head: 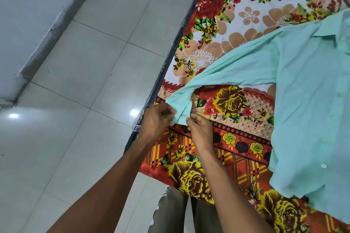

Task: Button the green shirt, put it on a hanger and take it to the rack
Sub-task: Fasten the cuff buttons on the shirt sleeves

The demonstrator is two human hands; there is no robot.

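Observation:
A pale green shirt (310, 100) lies spread on a bed, front up, collar toward the upper right. Small buttons run down its front placket. One long sleeve (227, 70) stretches left to the bed's edge. My left hand (157, 121) pinches the cuff (180, 108) at the sleeve's end from the left. My right hand (198, 128) pinches the same cuff from the right, fingertips close to the left hand's. No hanger or rack shows in this view.
The bed carries a floral sheet (236, 24) in red, yellow and peach. Its dark edge (166, 66) runs diagonally past my hands. Pale floor tiles (85, 81) fill the left side, bounded by a wall (22, 5) at the upper left.

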